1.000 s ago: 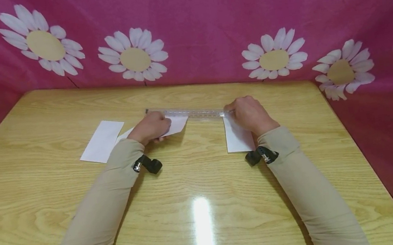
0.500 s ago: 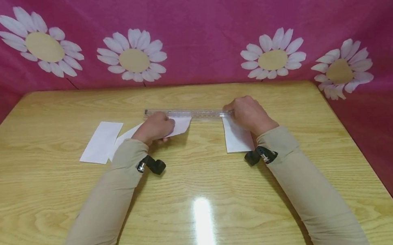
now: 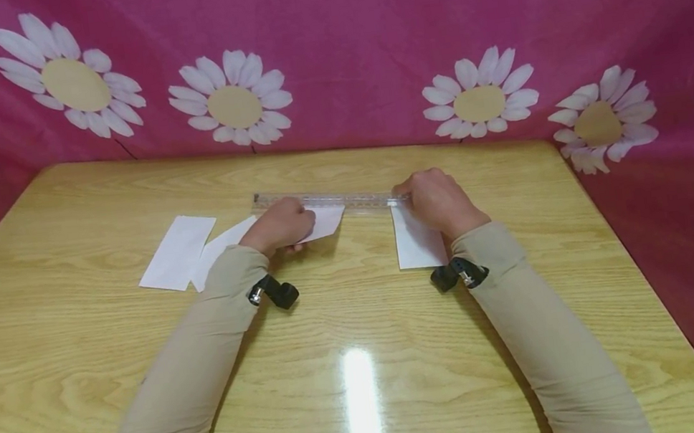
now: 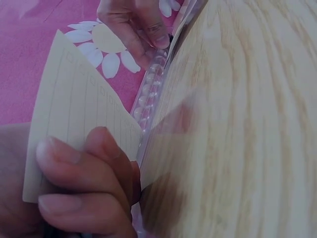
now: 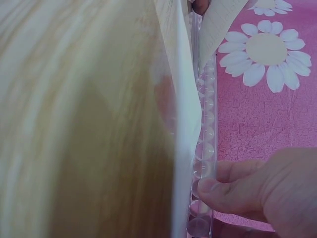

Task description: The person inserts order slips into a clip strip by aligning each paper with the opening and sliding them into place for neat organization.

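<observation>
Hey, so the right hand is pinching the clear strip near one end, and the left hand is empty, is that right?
Not quite: the left hand isn't empty. The left wrist view shows it holding a piece of paper. The rest stands: the right hand is pinching the clear strip near one end.

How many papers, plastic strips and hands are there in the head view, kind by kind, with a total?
Papers: 4 (leftmost paper, neighbouring paper, held paper, rightmost paper)
Plastic strips: 1 (clear plastic strip)
Hands: 2 (left hand, right hand)
Total: 7
</observation>
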Action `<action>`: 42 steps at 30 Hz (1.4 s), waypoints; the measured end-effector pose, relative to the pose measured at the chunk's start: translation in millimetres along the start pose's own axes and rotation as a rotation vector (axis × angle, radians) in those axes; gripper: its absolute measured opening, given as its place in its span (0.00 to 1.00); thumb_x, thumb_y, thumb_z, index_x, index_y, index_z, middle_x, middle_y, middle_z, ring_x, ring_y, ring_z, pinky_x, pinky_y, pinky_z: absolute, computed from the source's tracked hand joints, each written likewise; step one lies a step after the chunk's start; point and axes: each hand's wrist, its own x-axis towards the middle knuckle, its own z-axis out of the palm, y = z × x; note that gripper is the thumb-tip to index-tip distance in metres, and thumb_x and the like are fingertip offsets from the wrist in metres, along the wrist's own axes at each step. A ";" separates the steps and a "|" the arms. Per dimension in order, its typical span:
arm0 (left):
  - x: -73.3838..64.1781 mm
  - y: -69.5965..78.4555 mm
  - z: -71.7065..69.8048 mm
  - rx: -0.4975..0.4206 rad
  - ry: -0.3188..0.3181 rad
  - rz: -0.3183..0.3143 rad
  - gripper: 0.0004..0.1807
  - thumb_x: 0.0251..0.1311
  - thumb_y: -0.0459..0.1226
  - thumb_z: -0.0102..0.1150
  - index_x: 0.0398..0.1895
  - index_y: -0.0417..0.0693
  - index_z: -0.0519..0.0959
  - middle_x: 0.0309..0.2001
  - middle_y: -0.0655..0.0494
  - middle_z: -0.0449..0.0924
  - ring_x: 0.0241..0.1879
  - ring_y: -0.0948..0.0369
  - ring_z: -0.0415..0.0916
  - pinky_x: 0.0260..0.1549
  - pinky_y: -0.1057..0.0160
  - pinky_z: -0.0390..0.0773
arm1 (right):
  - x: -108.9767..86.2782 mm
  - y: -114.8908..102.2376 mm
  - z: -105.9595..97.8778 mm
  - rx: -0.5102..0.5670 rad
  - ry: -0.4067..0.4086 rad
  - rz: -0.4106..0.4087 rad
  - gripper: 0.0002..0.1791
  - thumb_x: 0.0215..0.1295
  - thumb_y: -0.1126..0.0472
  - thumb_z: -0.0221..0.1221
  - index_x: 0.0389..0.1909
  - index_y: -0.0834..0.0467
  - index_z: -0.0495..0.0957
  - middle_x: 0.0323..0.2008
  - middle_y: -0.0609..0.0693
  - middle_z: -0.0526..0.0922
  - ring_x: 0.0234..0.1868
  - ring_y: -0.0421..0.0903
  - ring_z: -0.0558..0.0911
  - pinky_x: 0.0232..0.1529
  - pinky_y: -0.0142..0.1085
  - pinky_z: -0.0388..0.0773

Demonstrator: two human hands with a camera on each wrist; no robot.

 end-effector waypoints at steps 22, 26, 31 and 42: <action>3.0 7.1 8.5 0.060 0.001 0.027 0.12 0.72 0.38 0.38 0.30 0.46 0.68 0.14 0.59 0.69 0.14 0.63 0.66 0.20 0.66 0.71 | -0.9 -1.1 -0.9 0.010 -0.006 0.021 0.18 0.71 0.67 0.59 0.57 0.53 0.86 0.58 0.61 0.86 0.58 0.58 0.85 0.55 0.49 0.82; 3.0 9.7 10.6 0.039 -0.008 0.023 0.13 0.72 0.38 0.38 0.28 0.47 0.67 0.14 0.60 0.68 0.14 0.63 0.65 0.20 0.66 0.70 | -0.8 -0.6 -0.3 0.015 -0.007 0.021 0.18 0.71 0.68 0.58 0.58 0.53 0.85 0.58 0.61 0.86 0.58 0.58 0.85 0.56 0.50 0.82; 4.9 13.4 13.8 0.024 -0.015 0.035 0.15 0.72 0.38 0.39 0.25 0.47 0.67 0.13 0.60 0.68 0.12 0.64 0.64 0.18 0.66 0.68 | -0.7 -1.0 -0.7 0.019 -0.019 0.036 0.18 0.72 0.68 0.58 0.58 0.53 0.85 0.60 0.61 0.85 0.60 0.58 0.84 0.58 0.50 0.82; 6.9 19.5 19.4 0.031 -0.012 0.055 0.12 0.71 0.36 0.40 0.27 0.47 0.67 0.14 0.59 0.69 0.12 0.64 0.66 0.15 0.66 0.68 | -0.4 -0.8 -1.1 0.019 -0.016 0.027 0.19 0.71 0.69 0.57 0.58 0.53 0.85 0.59 0.61 0.85 0.57 0.58 0.85 0.54 0.49 0.82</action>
